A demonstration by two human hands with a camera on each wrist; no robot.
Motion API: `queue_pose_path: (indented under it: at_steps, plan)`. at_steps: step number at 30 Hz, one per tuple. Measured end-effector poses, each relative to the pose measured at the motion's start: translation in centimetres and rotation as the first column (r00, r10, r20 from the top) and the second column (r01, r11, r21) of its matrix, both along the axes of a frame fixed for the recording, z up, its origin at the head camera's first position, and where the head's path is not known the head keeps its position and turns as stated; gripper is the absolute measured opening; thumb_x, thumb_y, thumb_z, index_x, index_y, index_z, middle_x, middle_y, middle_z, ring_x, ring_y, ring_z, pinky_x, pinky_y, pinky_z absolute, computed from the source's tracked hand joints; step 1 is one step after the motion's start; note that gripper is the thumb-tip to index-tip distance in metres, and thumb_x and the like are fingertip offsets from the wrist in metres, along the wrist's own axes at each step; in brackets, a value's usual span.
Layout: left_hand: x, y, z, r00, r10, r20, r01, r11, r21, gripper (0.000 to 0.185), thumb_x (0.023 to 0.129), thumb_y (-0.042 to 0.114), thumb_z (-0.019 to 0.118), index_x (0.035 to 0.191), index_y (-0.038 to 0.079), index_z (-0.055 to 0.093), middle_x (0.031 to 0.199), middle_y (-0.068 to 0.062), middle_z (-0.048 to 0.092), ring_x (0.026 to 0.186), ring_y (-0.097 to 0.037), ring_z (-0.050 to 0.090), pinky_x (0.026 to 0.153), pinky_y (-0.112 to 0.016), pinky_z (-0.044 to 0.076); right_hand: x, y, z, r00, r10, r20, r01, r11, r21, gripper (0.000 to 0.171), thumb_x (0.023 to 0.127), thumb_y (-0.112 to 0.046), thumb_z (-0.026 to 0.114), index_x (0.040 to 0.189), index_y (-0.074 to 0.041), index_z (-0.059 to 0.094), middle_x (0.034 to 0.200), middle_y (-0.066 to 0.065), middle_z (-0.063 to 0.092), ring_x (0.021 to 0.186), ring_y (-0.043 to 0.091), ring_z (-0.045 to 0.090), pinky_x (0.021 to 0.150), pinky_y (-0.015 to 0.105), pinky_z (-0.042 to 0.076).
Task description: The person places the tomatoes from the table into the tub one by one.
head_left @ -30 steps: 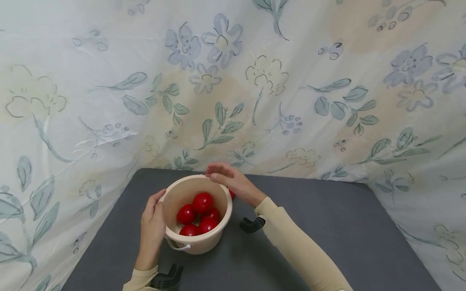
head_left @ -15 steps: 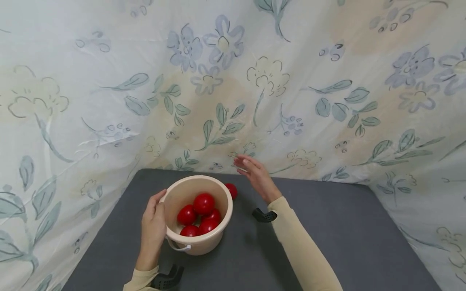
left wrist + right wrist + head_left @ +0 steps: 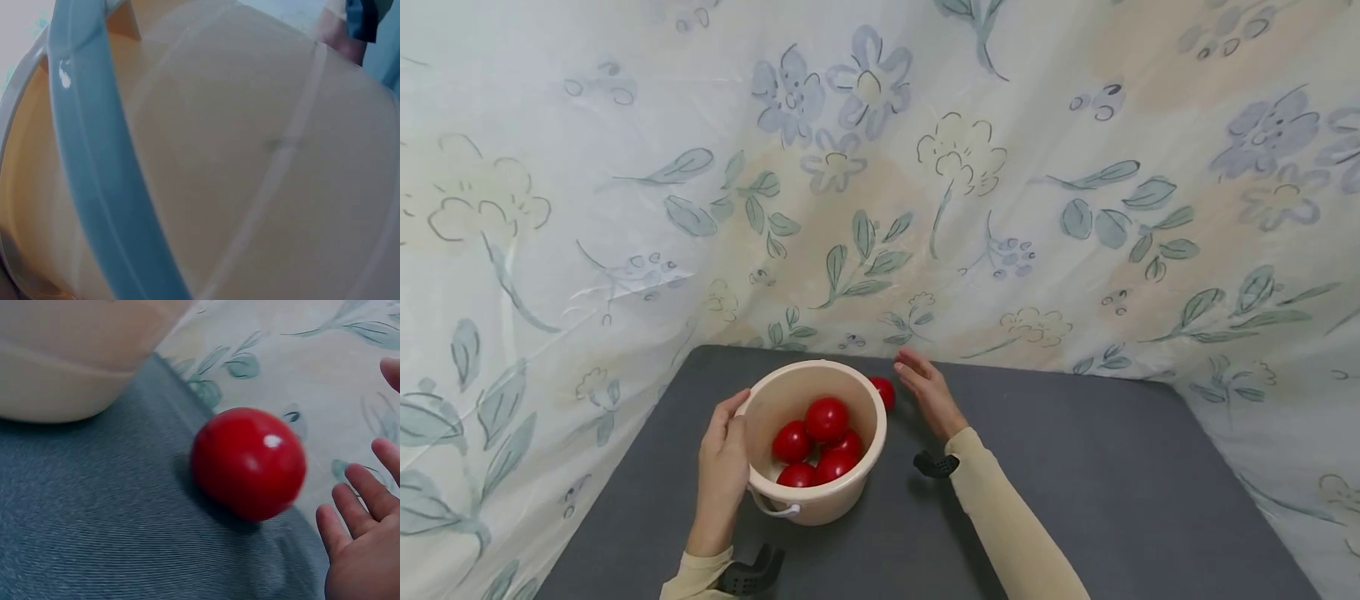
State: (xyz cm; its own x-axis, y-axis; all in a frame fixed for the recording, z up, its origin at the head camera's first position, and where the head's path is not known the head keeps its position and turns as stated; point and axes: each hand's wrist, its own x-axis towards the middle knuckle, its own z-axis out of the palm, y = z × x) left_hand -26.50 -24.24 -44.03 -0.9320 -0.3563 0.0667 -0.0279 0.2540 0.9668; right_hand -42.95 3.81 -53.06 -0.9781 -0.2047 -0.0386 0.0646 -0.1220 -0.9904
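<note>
A cream bucket [image 3: 820, 500] with a pale bail handle [image 3: 775, 507] stands on the dark table, several red tomatoes [image 3: 826, 419] inside it. My left hand [image 3: 722, 467] holds the bucket at the left of its rim. In the left wrist view the bucket's outer wall [image 3: 206, 156] fills most of the picture, crossed by the handle [image 3: 106, 150]. Another tomato [image 3: 249, 464] lies on the table behind the bucket's right side, partly hidden by the bucket in the head view. Beside that tomato, my right hand [image 3: 931, 392] has its fingers spread and nothing in them.
The dark grey table [image 3: 1075, 467] reaches out to the right of the bucket. A flower-printed cloth [image 3: 955, 208] hangs behind the table and along both sides. The loose tomato lies near the table's back edge.
My right hand has moved from over the bucket's rim out to the right, then down beside the loose tomato. The left hand and bucket stay in place.
</note>
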Motion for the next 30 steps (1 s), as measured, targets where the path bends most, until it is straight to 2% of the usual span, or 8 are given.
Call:
queue_pose_path:
  at_steps: [4, 6, 10, 14, 18, 23, 27, 30]
  plan:
    - [0.0, 0.0, 0.0, 1.0, 0.002, 0.003, -0.002, 1.0, -0.001, 0.046, 0.107, 0.019, 0.028, 0.147, 0.011, 0.05, 0.157, -0.015, 0.045, 0.14, -0.04, 0.046, 0.11, -0.069, 0.037, 0.0, -0.9, -0.8, 1.0, 0.005, -0.006, -0.004, 0.985, 0.173, 0.07, 0.095, -0.037, 0.069, 0.153, -0.011, 0.042, 0.158, 0.013, 0.045, 0.148, 0.032, 0.04, 0.122, 0.057, 0.031]
    - [0.0, 0.0, -0.1, 1.0, -0.001, 0.002, 0.001, 1.0, 0.002, 0.046, 0.107, 0.019, 0.028, 0.147, 0.01, 0.05, 0.157, -0.016, 0.045, 0.14, -0.04, 0.046, 0.109, -0.069, 0.037, 0.1, -1.3, -1.2, 1.0, 0.013, -0.001, -0.013, 0.976, 0.219, 0.071, 0.093, -0.04, 0.072, 0.153, -0.013, 0.044, 0.158, 0.01, 0.046, 0.149, 0.032, 0.039, 0.121, 0.058, 0.031]
    - [0.1, 0.0, -0.1, 1.0, -0.004, -0.013, 0.004, 1.0, 0.007, 0.046, 0.107, 0.018, 0.027, 0.147, 0.009, 0.05, 0.156, -0.017, 0.045, 0.139, -0.041, 0.047, 0.109, -0.07, 0.037, 0.3, -2.0, -1.6, 1.0, 0.025, 0.011, -0.027, 0.973, 0.231, 0.071, 0.092, -0.038, 0.073, 0.152, -0.015, 0.045, 0.159, 0.009, 0.045, 0.15, 0.033, 0.037, 0.122, 0.058, 0.029]
    - [0.0, 0.0, 0.0, 1.0, -0.004, -0.028, 0.004, 1.0, 0.004, 0.046, 0.107, 0.017, 0.028, 0.146, 0.008, 0.05, 0.156, -0.017, 0.046, 0.138, -0.042, 0.048, 0.108, -0.069, 0.039, 0.2, -2.5, -2.1, 0.999, 0.049, 0.006, -0.049, 0.965, 0.256, 0.066, 0.093, -0.031, 0.072, 0.152, -0.014, 0.045, 0.154, 0.013, 0.049, 0.143, 0.034, 0.045, 0.119, 0.056, 0.036]
    - [-0.1, 0.0, 0.2, 1.0, -0.001, -0.029, 0.001, 1.0, -0.002, 0.046, 0.107, 0.018, 0.028, 0.146, 0.009, 0.051, 0.156, -0.017, 0.046, 0.138, -0.041, 0.049, 0.107, -0.068, 0.04, 0.2, -2.9, -2.4, 0.995, 0.091, -0.033, -0.076, 0.942, 0.326, 0.065, 0.092, -0.023, 0.071, 0.151, -0.015, 0.045, 0.147, 0.015, 0.055, 0.131, 0.033, 0.053, 0.111, 0.052, 0.046]
    - [-0.1, 0.0, 0.1, 1.0, -0.002, -0.025, 0.002, 1.0, 0.002, 0.046, 0.107, 0.018, 0.028, 0.146, 0.009, 0.05, 0.156, -0.017, 0.045, 0.139, -0.04, 0.047, 0.108, -0.069, 0.039, 0.2, -3.3, -2.6, 0.991, 0.113, -0.075, -0.075, 0.917, 0.391, 0.066, 0.09, -0.02, 0.072, 0.15, -0.014, 0.047, 0.144, 0.016, 0.055, 0.128, 0.033, 0.054, 0.108, 0.053, 0.048]
    - [-0.1, -0.1, 0.1, 1.0, -0.001, -0.023, 0.001, 1.0, 0.003, 0.046, 0.107, 0.018, 0.028, 0.146, 0.009, 0.05, 0.157, -0.016, 0.045, 0.139, -0.039, 0.047, 0.109, -0.069, 0.038, 0.3, -3.4, -2.6, 0.992, 0.097, -0.081, -0.055, 0.909, 0.413, 0.063, 0.089, -0.019, 0.073, 0.148, -0.013, 0.049, 0.143, 0.017, 0.056, 0.128, 0.035, 0.055, 0.106, 0.052, 0.049]
    - [-0.1, 0.0, 0.1, 1.0, -0.005, -0.014, 0.005, 1.0, 0.001, 0.046, 0.107, 0.019, 0.028, 0.146, 0.01, 0.05, 0.157, -0.016, 0.045, 0.139, -0.039, 0.047, 0.109, -0.069, 0.038, 0.5, -3.1, -2.8, 0.999, 0.031, -0.045, -0.01, 0.918, 0.396, 0.06, 0.089, -0.025, 0.074, 0.145, -0.017, 0.054, 0.143, 0.015, 0.057, 0.126, 0.033, 0.056, 0.106, 0.051, 0.051]
